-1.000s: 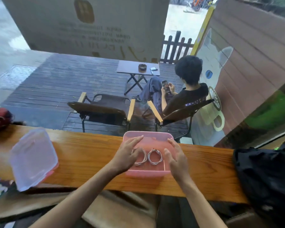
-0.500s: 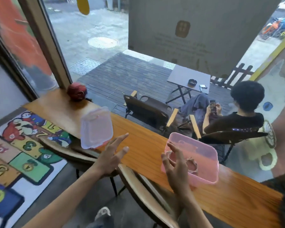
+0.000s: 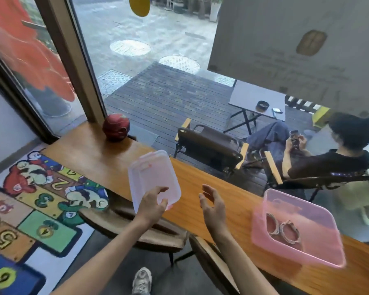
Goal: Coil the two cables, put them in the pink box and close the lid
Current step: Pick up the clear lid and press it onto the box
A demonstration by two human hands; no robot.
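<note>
Nearest: a grey sneaker [image 3: 142, 281] on the floor beside a numbered hopscotch mat [image 3: 30, 211], and stool seats tucked under the counter.

Left hand [image 3: 150, 206]: thumb and fingers closed on the near corner of the translucent lid [image 3: 152, 182], presumably to lift it toward the box. Whether the lid's far end rested on the counter could not be told.

Right hand [image 3: 211, 206]: empty, fingers loosely spread and curled, hovering just right of the lid, apparently ready to take its other side.

Wooden counter [image 3: 90, 158]: ran along the window, bearing lid and box well apart.

Pink box [image 3: 320, 252]: open, at the right of the counter. Two coiled cables [image 3: 282, 229] lay side by side on its floor, so coiling and stowing appeared done; only the closing remained.

Red round object [image 3: 116, 127]: at the counter's far left end, by the window frame.

Beyond the glass: folding chairs, a small table and a seated person holding a phone.
</note>
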